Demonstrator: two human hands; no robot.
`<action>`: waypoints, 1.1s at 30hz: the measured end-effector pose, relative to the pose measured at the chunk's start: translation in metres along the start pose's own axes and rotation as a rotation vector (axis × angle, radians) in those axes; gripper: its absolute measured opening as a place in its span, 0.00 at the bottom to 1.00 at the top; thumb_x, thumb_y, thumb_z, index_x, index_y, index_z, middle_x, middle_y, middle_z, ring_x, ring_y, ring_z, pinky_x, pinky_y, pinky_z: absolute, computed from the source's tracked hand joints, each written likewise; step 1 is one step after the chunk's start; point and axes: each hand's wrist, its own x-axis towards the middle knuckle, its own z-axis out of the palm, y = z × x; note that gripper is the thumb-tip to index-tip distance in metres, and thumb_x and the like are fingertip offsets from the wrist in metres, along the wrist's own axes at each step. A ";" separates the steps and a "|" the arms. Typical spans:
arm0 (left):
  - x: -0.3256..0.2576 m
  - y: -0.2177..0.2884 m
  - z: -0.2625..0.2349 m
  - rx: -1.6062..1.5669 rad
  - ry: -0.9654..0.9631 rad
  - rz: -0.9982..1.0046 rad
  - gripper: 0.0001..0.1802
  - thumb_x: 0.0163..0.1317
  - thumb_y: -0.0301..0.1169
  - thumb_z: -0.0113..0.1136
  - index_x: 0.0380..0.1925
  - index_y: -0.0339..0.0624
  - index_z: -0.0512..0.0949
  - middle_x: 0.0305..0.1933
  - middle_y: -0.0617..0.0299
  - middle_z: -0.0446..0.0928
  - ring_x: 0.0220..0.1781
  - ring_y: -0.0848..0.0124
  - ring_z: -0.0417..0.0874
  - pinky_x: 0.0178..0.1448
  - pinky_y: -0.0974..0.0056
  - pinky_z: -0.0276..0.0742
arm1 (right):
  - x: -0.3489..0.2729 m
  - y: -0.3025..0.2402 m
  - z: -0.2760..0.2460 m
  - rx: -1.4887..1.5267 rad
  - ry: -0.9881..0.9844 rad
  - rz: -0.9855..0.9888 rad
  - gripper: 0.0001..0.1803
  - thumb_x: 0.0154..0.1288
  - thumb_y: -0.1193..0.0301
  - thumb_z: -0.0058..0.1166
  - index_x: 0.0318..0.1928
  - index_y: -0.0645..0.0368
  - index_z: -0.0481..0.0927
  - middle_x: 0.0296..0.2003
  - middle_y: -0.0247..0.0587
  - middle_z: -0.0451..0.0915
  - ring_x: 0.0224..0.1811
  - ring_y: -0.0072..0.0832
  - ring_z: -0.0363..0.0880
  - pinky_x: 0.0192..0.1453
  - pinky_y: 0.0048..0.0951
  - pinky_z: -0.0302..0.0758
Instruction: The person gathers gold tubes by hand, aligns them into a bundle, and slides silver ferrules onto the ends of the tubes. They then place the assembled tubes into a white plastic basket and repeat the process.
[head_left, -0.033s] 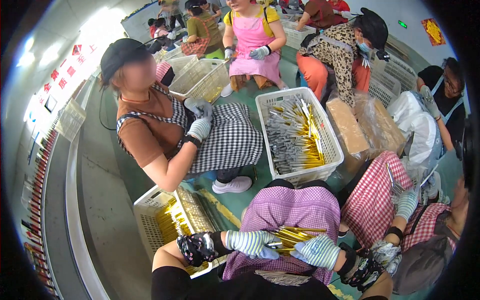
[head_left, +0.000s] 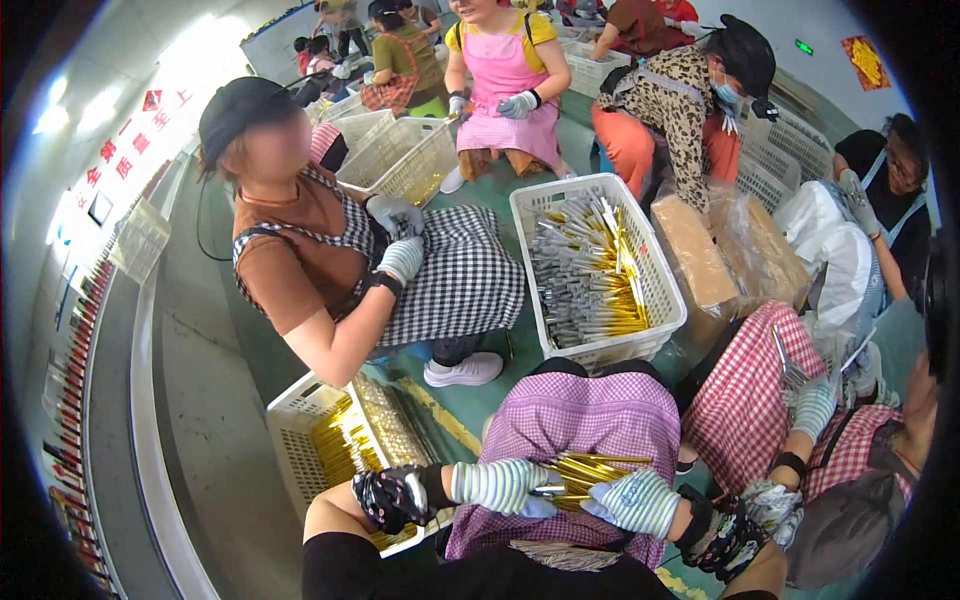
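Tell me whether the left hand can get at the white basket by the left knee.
Probably yes: the left hand sits beside the white basket, nothing lies between them, though it grips the gold sticks.

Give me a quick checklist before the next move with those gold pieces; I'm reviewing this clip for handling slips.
1. Both hands gloved: ok; left hand and right hand wear striped gloves.
2. Bundle of gold pieces held between both hands over the purple checked apron: ok.
3. Grip firm on every piece: cannot tell; the gloves hide the fingers.
4. White crate with gold pieces close by the left hand: ok.
5. Larger white basket ahead, holding grey and gold pieces, unobstructed: ok.
6. Neighbour's gloved hand apart from the bundle: ok.
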 end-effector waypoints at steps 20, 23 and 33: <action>-0.001 0.026 -0.010 1.396 0.268 0.410 0.20 0.62 0.32 0.60 0.55 0.47 0.75 0.15 0.71 0.69 0.12 0.73 0.73 0.14 0.65 0.66 | -0.013 0.006 0.013 0.234 0.019 0.166 0.18 0.68 0.56 0.53 0.27 0.55 0.74 0.16 0.42 0.75 0.18 0.38 0.78 0.22 0.39 0.72; 0.002 0.008 -0.005 1.394 0.302 0.312 0.21 0.60 0.34 0.62 0.54 0.48 0.75 0.18 0.69 0.74 0.14 0.70 0.76 0.16 0.64 0.69 | -0.013 0.012 0.023 0.488 0.092 0.182 0.18 0.68 0.56 0.53 0.28 0.56 0.75 0.16 0.43 0.75 0.18 0.39 0.78 0.22 0.39 0.72; -0.021 -0.013 -0.013 0.723 0.317 -0.282 0.19 0.57 0.34 0.68 0.48 0.45 0.78 0.36 0.57 0.83 0.34 0.61 0.85 0.38 0.60 0.78 | -0.034 0.024 0.019 -0.090 0.021 0.372 0.14 0.69 0.61 0.52 0.35 0.58 0.79 0.21 0.44 0.79 0.22 0.40 0.80 0.28 0.40 0.75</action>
